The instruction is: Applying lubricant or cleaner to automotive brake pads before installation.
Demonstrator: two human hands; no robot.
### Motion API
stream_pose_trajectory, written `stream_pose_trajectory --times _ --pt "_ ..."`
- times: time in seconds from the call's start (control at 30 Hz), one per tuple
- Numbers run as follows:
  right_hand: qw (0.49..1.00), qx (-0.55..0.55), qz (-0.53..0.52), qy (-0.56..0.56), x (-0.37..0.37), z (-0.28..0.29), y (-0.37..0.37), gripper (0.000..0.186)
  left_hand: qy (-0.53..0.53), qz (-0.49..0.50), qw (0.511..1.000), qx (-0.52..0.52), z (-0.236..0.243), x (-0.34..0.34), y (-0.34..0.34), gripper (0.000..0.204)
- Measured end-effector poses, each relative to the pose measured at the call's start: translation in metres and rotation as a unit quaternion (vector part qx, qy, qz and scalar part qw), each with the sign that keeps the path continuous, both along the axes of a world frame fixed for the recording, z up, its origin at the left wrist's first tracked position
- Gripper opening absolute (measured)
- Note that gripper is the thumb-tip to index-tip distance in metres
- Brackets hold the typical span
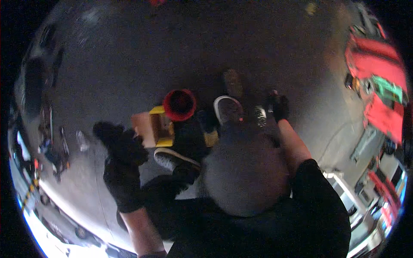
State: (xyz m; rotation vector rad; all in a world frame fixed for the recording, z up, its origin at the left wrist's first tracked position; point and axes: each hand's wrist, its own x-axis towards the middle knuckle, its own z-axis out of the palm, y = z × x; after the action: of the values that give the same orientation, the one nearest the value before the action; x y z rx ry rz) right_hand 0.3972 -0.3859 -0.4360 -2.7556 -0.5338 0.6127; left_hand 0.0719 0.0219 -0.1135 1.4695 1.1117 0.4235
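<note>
My left hand (122,148), in a black glove, is raised at the left beside an open yellow box (164,140). Its fingers merge into one dark, blurred shape, so whether they grip anything is unclear. The box lies with its brown cardboard flap (145,129) folded out toward that hand. A red round container (180,115) with a dark inside stands against the box's far side. My right hand (278,106), also black-gloved, is low past my bent knee (245,167), its fingers curled. What they close on is too dark to name. A bright, ridged metal-looking piece (260,116) shows next to it.
My shoes (228,108) rest on the dark floor (180,51). Left of me are scattered tools (53,146) and a crumpled clear wrapper (81,140). Red equipment with a green part (389,89) stands far right, near a white frame (344,195). A thin cable (333,146) crosses the floor.
</note>
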Motion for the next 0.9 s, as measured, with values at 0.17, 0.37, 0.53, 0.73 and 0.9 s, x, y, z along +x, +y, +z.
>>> stream_pose_trajectory --times 0.17,0.37,0.53,0.73,0.9 --pt "0.993 0.020 0.112 -0.012 -0.007 -0.024 0.020 0.057 -0.066 0.102 0.976 -0.183 -0.001 0.015 -0.001 0.052" --pt "0.979 0.008 0.205 0.006 -0.008 -0.035 0.036 0.051 -0.121 0.149 0.955 -0.227 0.004 0.002 0.001 0.051" --pt "0.967 -0.011 0.253 -0.011 0.012 -0.016 0.042 0.047 -0.067 0.095 0.974 -0.195 0.004 -0.012 0.002 0.051" --pt "0.945 -0.033 0.322 -0.043 0.039 0.021 0.070 0.043 -0.159 0.115 0.963 -0.185 0.012 -0.015 0.003 0.054" --pt "0.918 -0.052 0.383 -0.091 0.065 0.072 0.104 0.040 -0.273 0.152 0.937 -0.157 0.047 -0.024 0.009 0.056"
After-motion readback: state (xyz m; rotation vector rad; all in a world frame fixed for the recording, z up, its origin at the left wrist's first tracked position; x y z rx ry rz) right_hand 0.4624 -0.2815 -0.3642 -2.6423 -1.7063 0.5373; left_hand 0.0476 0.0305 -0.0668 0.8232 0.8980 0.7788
